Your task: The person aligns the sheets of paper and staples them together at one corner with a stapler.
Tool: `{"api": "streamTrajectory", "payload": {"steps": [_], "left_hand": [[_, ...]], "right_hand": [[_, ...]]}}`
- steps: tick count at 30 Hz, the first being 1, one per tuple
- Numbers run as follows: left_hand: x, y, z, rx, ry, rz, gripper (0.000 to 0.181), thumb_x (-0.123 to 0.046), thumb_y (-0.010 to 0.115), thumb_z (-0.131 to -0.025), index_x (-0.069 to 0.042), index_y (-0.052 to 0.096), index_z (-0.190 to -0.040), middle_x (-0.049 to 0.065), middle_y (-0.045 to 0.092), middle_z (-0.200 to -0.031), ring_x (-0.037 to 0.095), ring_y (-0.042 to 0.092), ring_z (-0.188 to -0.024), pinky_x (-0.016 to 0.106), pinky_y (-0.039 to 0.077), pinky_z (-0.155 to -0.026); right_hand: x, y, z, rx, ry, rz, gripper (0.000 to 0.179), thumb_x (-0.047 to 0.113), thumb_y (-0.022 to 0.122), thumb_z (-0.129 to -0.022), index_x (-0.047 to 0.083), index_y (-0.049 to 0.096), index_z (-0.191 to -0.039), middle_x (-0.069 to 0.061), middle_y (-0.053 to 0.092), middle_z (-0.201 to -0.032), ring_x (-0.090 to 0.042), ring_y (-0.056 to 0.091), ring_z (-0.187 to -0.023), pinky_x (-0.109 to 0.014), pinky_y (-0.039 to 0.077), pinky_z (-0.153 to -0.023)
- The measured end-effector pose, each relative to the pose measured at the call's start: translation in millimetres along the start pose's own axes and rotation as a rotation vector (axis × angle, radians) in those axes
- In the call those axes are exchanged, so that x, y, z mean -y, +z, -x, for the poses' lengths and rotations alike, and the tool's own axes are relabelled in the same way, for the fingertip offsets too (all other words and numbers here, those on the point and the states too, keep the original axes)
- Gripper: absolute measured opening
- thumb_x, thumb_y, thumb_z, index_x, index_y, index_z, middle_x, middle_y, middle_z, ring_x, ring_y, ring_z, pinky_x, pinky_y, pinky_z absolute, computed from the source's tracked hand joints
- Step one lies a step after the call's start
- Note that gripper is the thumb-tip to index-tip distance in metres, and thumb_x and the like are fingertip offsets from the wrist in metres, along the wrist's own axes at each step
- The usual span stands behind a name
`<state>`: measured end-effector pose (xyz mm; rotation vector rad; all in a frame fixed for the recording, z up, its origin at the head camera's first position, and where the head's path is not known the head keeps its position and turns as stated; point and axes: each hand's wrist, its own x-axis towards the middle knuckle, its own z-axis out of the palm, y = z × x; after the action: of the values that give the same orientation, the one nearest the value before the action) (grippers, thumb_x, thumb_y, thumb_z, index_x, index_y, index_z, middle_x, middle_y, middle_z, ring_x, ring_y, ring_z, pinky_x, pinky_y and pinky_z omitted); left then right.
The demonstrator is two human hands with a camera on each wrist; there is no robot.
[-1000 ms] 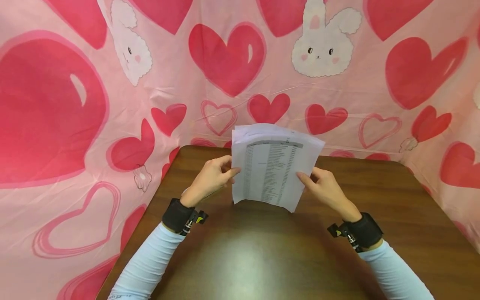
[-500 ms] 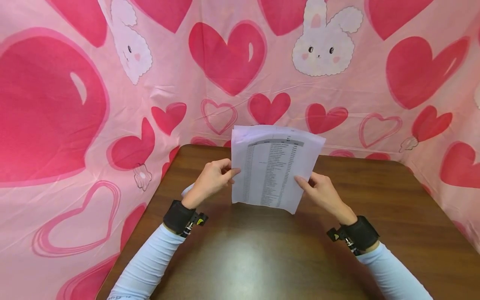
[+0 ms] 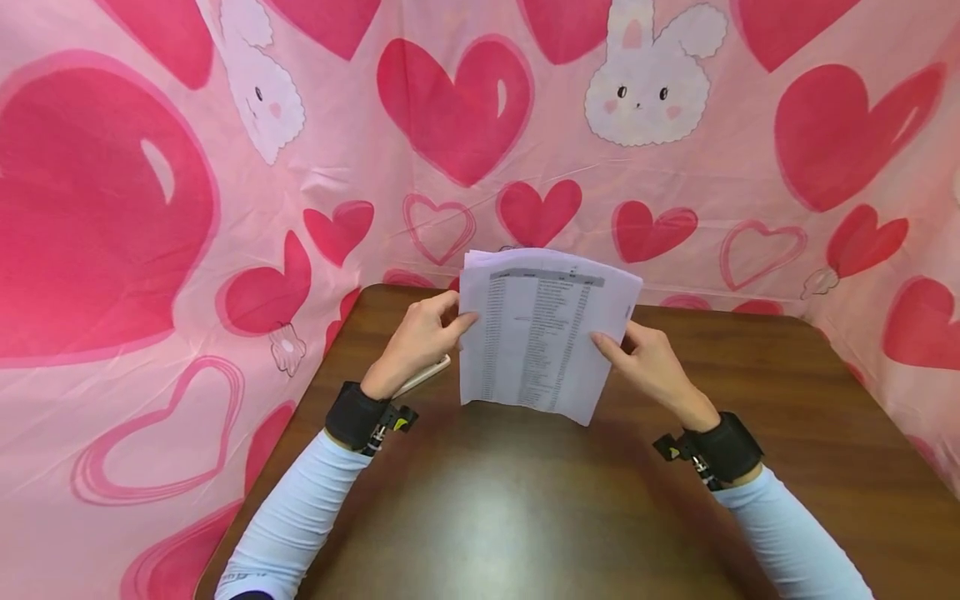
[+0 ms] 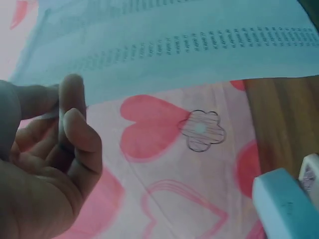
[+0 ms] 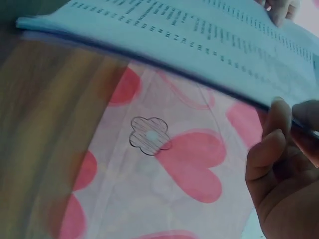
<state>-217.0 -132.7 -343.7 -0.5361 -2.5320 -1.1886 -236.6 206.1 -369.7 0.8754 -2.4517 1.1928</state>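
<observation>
A stack of printed paper sheets stands nearly upright above the table in the head view, slightly bowed, with a printed table on its front. My left hand pinches its left edge, thumb in front and the other fingers behind. On the opposite edge my right hand holds the stack in the same manner. The left wrist view shows the left hand at the paper's edge. In the right wrist view the right hand grips the sheets, whose layered edge is visible.
A pale, flat-edged object lies on the brown wooden table, partly hidden behind the left wrist. The left wrist view has a light-blue box-shaped object beside a white one. A pink heart-print cloth hangs around the table.
Both hands keep their hold on the paper stack, which has shifted slightly left. The pale object behind the left wrist shows more now. The head view has tilted slightly downward.
</observation>
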Motion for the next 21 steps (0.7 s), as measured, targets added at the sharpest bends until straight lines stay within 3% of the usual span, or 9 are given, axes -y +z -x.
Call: {"api": "streamTrajectory", "payload": {"steps": [3,6,9,13,18,21], "left_hand": [[4.4,-2.7,1.1,0.000,-0.034,0.088,0.016,-0.023,0.069,-0.092,-0.010,0.067,-0.101,0.009,0.065,-0.073,0.029,0.063,-0.064,0.029,0.049,-0.057],[9.0,-7.0,0.5,0.024,-0.066,0.183,0.017,-0.023,0.070,-0.091,-0.008,0.065,-0.097,0.012,0.063,-0.073,0.031,0.061,-0.062,0.032,0.052,-0.055],[12.2,-10.1,-0.2,0.085,-0.106,0.253,0.019,-0.021,0.070,-0.091,-0.005,0.063,-0.097,0.013,0.063,-0.074,0.024,0.058,-0.056,0.033,0.053,-0.053],[17.5,-8.7,1.2,0.166,-0.229,0.328,0.020,-0.019,0.070,-0.091,-0.002,0.062,-0.095,0.015,0.064,-0.076,0.020,0.055,-0.053,0.027,0.048,-0.052],[31.6,6.7,8.9,0.262,-0.383,0.342,0.022,-0.022,0.072,-0.089,-0.003,0.062,-0.094,0.010,0.064,-0.070,0.020,0.053,-0.052,0.027,0.041,-0.049],[43.8,20.2,16.8,0.319,-0.438,0.289,0.025,-0.025,0.073,-0.088,-0.003,0.061,-0.090,0.006,0.062,-0.063,0.016,0.051,-0.048,0.026,0.038,-0.046]], "right_hand": [[-1.3,-3.9,-0.1,0.020,0.031,-0.068,0.039,0.016,0.068,-0.092,0.012,0.062,-0.130,-0.014,0.072,-0.112,-0.015,0.070,-0.079,-0.027,0.054,-0.056],[-2.1,-11.0,-0.4,0.034,0.052,-0.147,0.037,0.012,0.067,-0.093,0.008,0.062,-0.129,-0.017,0.072,-0.107,-0.013,0.064,-0.064,-0.027,0.050,-0.048],[-0.4,-16.6,1.1,0.047,0.091,-0.167,0.036,0.016,0.064,-0.095,0.006,0.061,-0.129,-0.018,0.071,-0.102,-0.015,0.058,-0.054,-0.026,0.046,-0.046],[-3.2,-13.7,6.0,0.109,0.210,-0.217,0.043,0.030,0.063,-0.096,0.007,0.060,-0.132,-0.015,0.072,-0.108,-0.019,0.067,-0.063,-0.029,0.051,-0.052],[-20.6,2.1,18.2,0.192,0.365,-0.315,0.045,0.034,0.063,-0.095,0.006,0.061,-0.130,-0.014,0.072,-0.101,-0.034,0.062,-0.058,-0.028,0.046,-0.048],[-30.7,14.3,26.5,0.237,0.457,-0.328,0.043,0.034,0.064,-0.094,0.005,0.062,-0.126,-0.013,0.071,-0.086,-0.029,0.053,-0.048,-0.026,0.041,-0.043]]}}
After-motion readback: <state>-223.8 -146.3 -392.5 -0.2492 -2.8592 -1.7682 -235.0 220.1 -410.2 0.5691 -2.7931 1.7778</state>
